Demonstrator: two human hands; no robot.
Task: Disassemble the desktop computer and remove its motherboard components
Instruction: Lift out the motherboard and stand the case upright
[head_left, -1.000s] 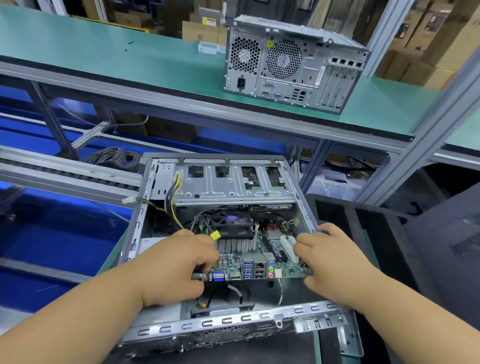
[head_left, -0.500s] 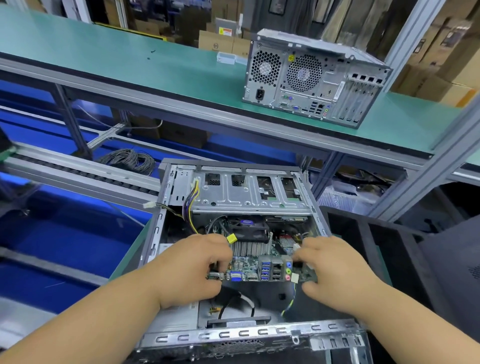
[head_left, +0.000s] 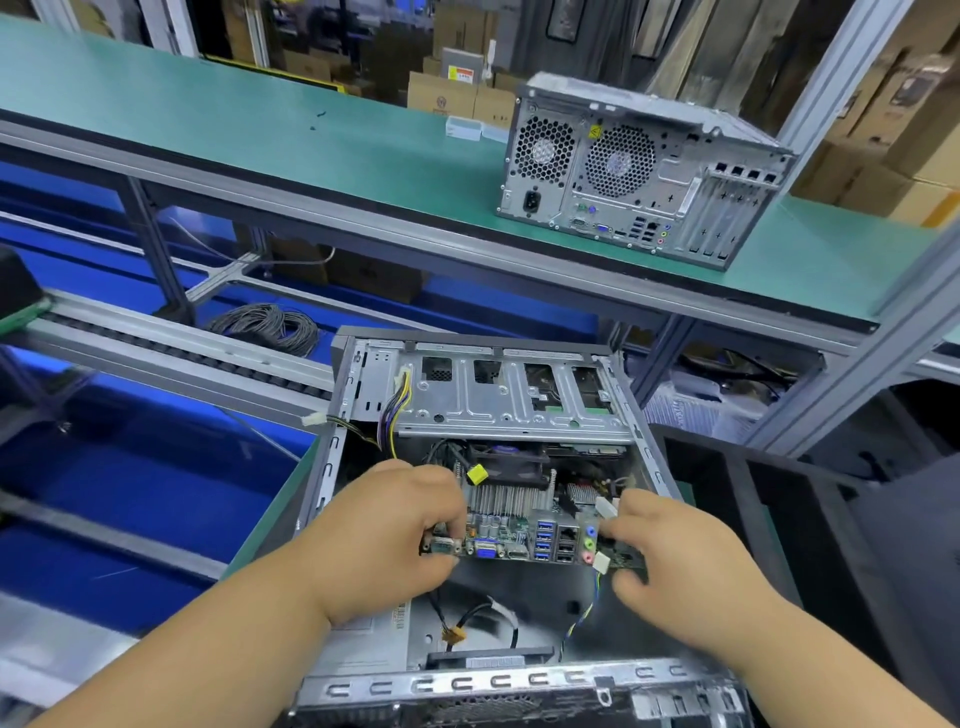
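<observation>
The motherboard (head_left: 524, 535) sits inside the open computer case (head_left: 498, 415), near its front edge. The left hand (head_left: 384, 540) pinches the board's left end with curled fingers. The right hand (head_left: 675, 566) grips the board's right end, fingers on top, thumb under.

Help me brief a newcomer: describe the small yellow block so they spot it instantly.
Find the open grey metal computer case lying in front of the person. Inside it, look at the black fan over the silver finned heatsink. The small yellow block sits at its left corner, the only bright yellow piece there.
</observation>
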